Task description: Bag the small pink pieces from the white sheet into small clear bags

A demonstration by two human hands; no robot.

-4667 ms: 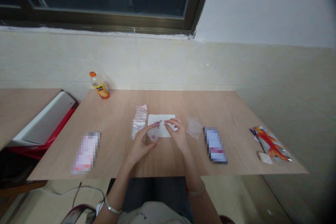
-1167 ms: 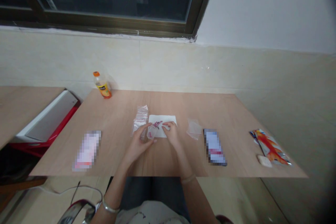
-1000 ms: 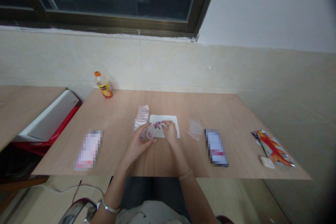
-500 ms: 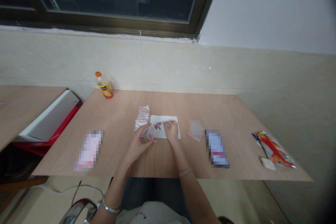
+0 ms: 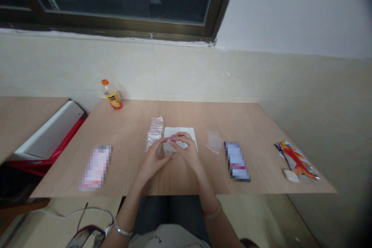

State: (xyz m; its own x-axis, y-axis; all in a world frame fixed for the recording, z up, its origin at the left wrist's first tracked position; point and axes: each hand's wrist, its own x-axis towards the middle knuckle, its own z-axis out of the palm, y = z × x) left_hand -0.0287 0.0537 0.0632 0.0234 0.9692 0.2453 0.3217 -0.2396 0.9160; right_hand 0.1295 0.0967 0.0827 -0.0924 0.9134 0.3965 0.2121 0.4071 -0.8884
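Note:
My left hand [image 5: 152, 161] holds a small clear plastic bag [image 5: 167, 148] by its lower part, just at the near edge of a white paper sheet [image 5: 187, 139]. My right hand [image 5: 186, 152] curls over the paper, its fingertips meeting the bag's top. Small pink pieces [image 5: 173, 136] lie on the paper under those fingers, partly hidden. Whether my right fingers pinch anything cannot be seen. A stack of clear plastic bags [image 5: 154, 133] lies just left of the paper.
A loose clear bag [image 5: 214, 142] lies right of the paper. Two pixelated packets [image 5: 95, 167] [image 5: 237, 161] lie on the wooden table [image 5: 130, 124], with an orange foil pouch [image 5: 297, 165] and a white bar [image 5: 291, 176] far right. A juice bottle [image 5: 111, 95] stands at the back.
My right hand has moved left and closer to my left hand, now covering the pink pieces and reaching the bag. My left hand has shifted slightly, and the view has tilted a little.

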